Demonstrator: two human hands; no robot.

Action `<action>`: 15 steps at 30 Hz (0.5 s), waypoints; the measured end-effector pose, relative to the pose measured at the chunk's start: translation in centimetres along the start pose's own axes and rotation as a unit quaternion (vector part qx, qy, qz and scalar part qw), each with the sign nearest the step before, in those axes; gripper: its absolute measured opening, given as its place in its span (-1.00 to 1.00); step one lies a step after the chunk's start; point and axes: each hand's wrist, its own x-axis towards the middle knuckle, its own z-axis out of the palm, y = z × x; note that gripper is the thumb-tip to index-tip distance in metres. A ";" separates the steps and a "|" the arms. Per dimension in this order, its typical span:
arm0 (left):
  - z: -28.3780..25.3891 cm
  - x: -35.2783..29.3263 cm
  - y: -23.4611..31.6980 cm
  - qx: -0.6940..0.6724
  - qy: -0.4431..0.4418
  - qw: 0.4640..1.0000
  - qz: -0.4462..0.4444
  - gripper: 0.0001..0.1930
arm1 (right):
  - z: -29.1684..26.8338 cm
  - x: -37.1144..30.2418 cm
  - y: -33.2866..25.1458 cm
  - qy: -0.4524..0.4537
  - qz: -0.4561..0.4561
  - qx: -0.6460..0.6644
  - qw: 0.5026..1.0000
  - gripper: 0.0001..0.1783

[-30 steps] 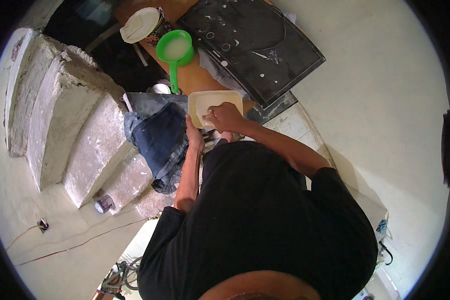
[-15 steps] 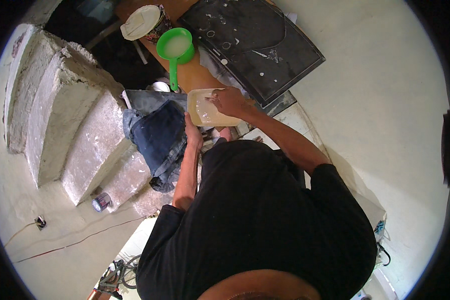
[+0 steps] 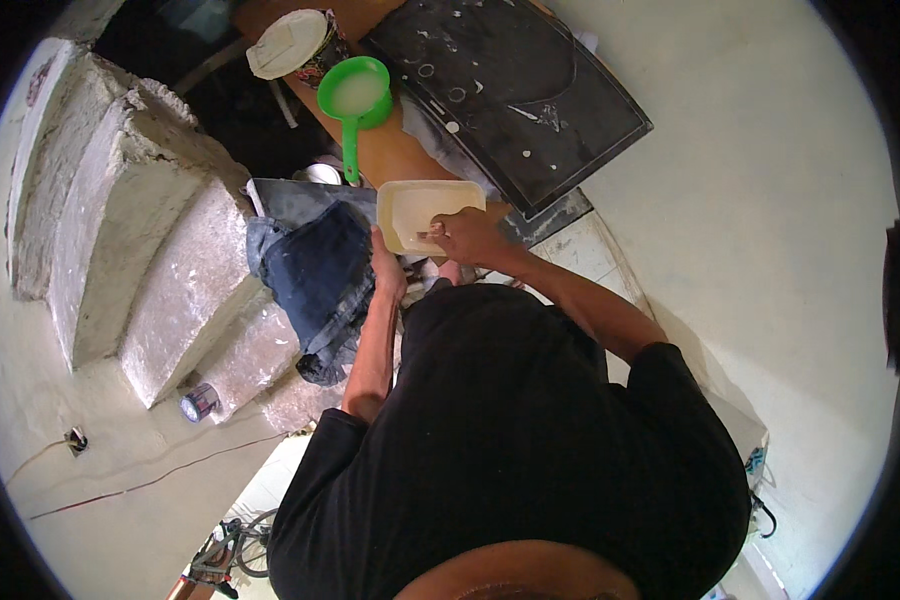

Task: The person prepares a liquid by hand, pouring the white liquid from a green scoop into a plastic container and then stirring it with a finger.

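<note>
A shallow cream-coloured rectangular tray (image 3: 407, 205) with a pale wet-looking layer inside is in front of me. My left hand (image 3: 387, 268) grips its near left corner, thumb along the side. Over the tray's near right part is my right hand (image 3: 465, 238), fingers curled and pointing down into it. Something small shows at those fingertips, but its kind is too small to make out. Beyond the tray, a green dipper (image 3: 356, 92) holding cloudy pale liquid rests on a brown board (image 3: 410, 150), its handle towards me.
Rough whitish steps (image 3: 185, 270) rise at the left, with a small can (image 3: 199, 403) on a lower one. Dark blue jeans (image 3: 320, 265) lie beside my left arm. A lidded tub (image 3: 288, 45) and a large stained black panel (image 3: 530, 110) stand beyond. A pale wall (image 3: 760, 150) is at right.
My right hand has moved towards me within the tray, from its far side to its near right part. My left hand keeps its hold on the tray.
</note>
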 end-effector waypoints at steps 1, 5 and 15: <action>0.0 -0.1 0.1 0.000 0.000 1.000 0.001 -0.44 | 0.6 0.5 -0.2 0.001 0.000 0.000 1.000 -0.64; -0.1 -0.4 0.3 -0.002 -0.019 1.000 0.012 -0.45 | 2.9 3.1 -1.3 -0.003 0.019 0.004 1.000 -0.63; 0.2 -0.6 0.4 0.004 -0.005 1.000 0.002 -0.48 | 0.9 6.1 0.4 0.016 -0.011 -0.102 0.995 -0.68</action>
